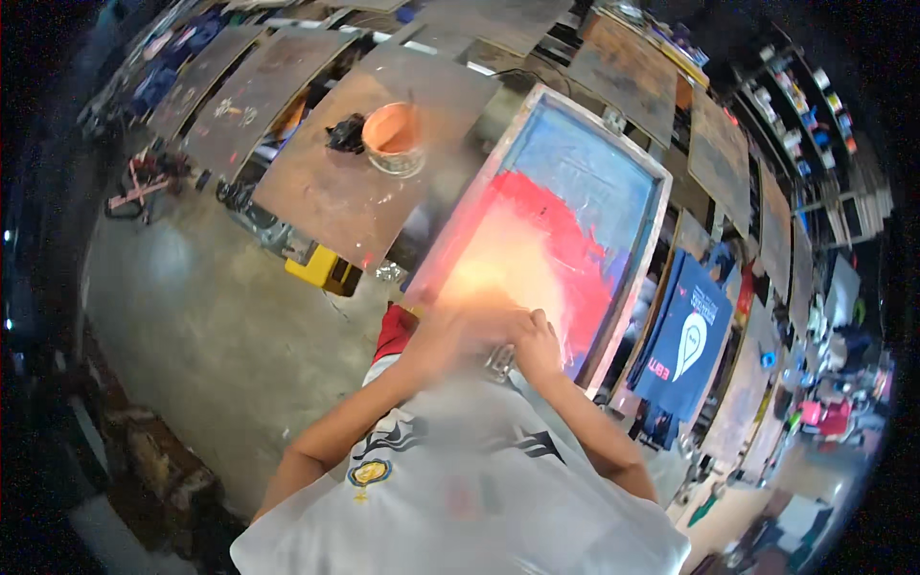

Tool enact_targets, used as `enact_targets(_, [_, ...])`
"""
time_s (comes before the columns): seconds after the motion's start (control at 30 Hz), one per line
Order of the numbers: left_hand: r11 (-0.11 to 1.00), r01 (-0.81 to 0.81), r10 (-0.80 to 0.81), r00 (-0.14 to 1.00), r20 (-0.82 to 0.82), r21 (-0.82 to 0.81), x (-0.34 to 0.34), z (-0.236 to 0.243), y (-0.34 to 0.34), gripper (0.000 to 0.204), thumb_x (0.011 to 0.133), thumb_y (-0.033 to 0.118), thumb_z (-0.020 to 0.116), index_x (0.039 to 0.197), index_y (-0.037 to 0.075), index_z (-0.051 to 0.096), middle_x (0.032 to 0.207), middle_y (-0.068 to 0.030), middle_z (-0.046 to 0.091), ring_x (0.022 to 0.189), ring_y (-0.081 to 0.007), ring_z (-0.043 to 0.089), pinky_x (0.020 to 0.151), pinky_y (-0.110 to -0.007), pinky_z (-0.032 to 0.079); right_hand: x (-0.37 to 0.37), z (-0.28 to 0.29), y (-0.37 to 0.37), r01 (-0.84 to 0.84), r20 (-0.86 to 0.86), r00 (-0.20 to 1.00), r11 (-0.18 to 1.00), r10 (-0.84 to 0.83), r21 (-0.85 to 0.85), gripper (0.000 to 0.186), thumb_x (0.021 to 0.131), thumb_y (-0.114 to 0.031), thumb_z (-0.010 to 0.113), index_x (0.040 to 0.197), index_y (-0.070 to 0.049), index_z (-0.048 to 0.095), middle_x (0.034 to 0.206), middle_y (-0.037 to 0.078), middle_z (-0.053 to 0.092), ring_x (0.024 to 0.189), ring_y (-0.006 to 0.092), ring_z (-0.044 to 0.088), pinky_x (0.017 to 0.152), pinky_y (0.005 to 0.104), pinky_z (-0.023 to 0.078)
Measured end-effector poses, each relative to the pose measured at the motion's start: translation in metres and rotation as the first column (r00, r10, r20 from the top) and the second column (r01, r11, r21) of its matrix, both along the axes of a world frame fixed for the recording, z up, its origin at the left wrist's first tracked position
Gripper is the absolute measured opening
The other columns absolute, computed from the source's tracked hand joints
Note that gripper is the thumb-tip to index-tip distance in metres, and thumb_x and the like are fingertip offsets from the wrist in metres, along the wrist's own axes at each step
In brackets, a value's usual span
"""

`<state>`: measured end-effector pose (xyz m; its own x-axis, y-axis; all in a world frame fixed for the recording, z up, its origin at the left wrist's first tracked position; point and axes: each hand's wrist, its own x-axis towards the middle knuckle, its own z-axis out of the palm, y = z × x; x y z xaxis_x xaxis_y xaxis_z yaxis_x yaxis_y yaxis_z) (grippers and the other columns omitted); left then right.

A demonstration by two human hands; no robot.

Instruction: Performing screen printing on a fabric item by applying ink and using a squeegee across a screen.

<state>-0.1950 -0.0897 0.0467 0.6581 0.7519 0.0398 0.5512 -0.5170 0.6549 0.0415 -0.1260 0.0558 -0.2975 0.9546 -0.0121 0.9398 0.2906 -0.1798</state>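
Observation:
A screen-printing frame [661, 182] with a wooden rim and blue mesh lies tilted in front of me. Red ink [522, 196] covers much of its mesh, and a bright orange glare washes out the middle. Both hands are at the frame's near end, close to my body. My right hand [539, 343] has its fingers curled; whatever they close on is hidden. My left hand [443, 340] is beside it, smeared and washed out, so its fingers cannot be made out. A small metal piece [499, 361] shows between the hands.
On the brown board [316, 182] at the left stands a tub [395, 149] with an orange inside, next to a dark crumpled cloth [346, 133]. Dark blue printed fabric bags [682, 335] lie right of the frame. A yellow object [321, 272] sits by the board's near edge. Shelves [795, 105] stand far right.

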Motion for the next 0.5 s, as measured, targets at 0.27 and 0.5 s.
enact_targets(0.27, [0.999, 0.039, -0.039, 0.997, -0.063, 0.012, -0.027, -0.012, 0.041, 0.049, 0.088, 0.012, 0.065, 0.133, 0.001, 0.05, 0.128, -0.0195, 0.049, 0.117, -0.0405, 0.048, 0.101, -0.047, 0.04, -0.03, 0.001, 0.021, 0.093, 0.077, 0.993, 0.996, -0.093, 0.004, 0.022, 0.077, -0.02, 0.065, 0.097, -0.009, 0.067, 0.107, 0.005, 0.061, 0.105, 0.026, 0.054, 0.082, 0.0385, 0.05])
enact_targets(0.5, [0.997, 0.08, -0.08, 0.997, -0.021, 0.023, -0.02, 0.0, 0.04, 0.047, 0.089, 0.013, 0.065, 0.132, 0.001, 0.053, 0.125, -0.0187, 0.05, 0.117, -0.0396, 0.05, 0.099, -0.046, 0.043, -0.037, -0.009, 0.007, 0.114, 0.138, 0.983, 0.99, -0.125, 0.083, 0.024, 0.077, -0.018, 0.061, 0.098, -0.009, 0.065, 0.106, 0.005, 0.059, 0.105, 0.0259, 0.053, 0.08, 0.0388, 0.049])
